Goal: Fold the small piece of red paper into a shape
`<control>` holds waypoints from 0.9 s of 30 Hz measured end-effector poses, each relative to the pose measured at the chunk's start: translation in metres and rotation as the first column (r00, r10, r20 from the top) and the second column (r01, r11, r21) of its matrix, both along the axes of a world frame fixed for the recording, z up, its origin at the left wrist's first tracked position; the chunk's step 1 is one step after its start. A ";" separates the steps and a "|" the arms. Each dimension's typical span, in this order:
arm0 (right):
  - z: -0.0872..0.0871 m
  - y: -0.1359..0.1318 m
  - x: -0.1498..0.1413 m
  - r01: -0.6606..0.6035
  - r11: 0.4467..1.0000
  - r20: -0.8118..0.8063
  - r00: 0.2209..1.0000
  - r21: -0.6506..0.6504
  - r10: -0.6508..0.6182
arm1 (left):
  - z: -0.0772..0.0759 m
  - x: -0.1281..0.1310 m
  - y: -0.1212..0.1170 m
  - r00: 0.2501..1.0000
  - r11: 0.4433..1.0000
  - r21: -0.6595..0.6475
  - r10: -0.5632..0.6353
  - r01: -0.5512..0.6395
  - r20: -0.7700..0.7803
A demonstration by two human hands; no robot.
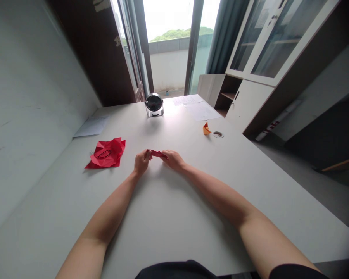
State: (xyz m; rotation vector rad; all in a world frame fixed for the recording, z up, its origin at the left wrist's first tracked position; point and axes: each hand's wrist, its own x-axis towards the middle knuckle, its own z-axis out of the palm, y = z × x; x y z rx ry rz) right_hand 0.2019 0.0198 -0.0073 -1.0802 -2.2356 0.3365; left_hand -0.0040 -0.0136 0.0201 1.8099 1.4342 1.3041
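Across the white desk (168, 217), papers (202, 111) lie toward the window end, with another sheet (91, 126) by the wall. Left side's got a crumpled red sheet (112, 153) with a dark loop (102, 154) on it. Fan-looking gadget (154, 104) sits near the far edge. Left hand (141, 162) and right hand (172, 159) are pinching opposite ends of the folded red paper (156, 153), mid-desk. Little orange origami bit (206, 128) is just beside the desk hole (218, 134).

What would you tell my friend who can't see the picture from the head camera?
Two bare hands, left and right, hold a small folded red piece above a white table. Creased red paper lies to the left, and a small orange folded shape sits farther right.
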 end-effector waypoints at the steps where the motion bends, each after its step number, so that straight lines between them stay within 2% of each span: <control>1: 0.000 0.000 0.000 0.002 1.000 0.000 1.000 0.000 -0.002 | 0.000 0.000 0.000 1.000 1.000 0.000 0.014 -0.014 0.011; 10: 0.002 -0.001 0.000 0.025 0.999 0.018 1.000 -0.039 -0.025 | -0.004 -0.003 0.003 0.993 0.993 0.027 0.115 -0.115 0.001; 19: 0.003 -0.001 0.002 0.008 0.999 -0.011 1.000 -0.043 -0.009 | -0.006 -0.006 0.007 0.988 0.993 -0.006 0.119 -0.119 0.101; 23: 0.002 -0.001 0.001 0.005 0.999 -0.015 1.000 -0.038 -0.006 | -0.006 -0.007 0.007 0.983 0.996 -0.019 0.085 -0.083 0.162; 27: 0.002 -0.001 0.001 0.010 0.999 -0.035 0.999 -0.039 -0.011 | -0.009 -0.005 0.009 0.972 0.998 -0.046 -0.028 0.040 0.234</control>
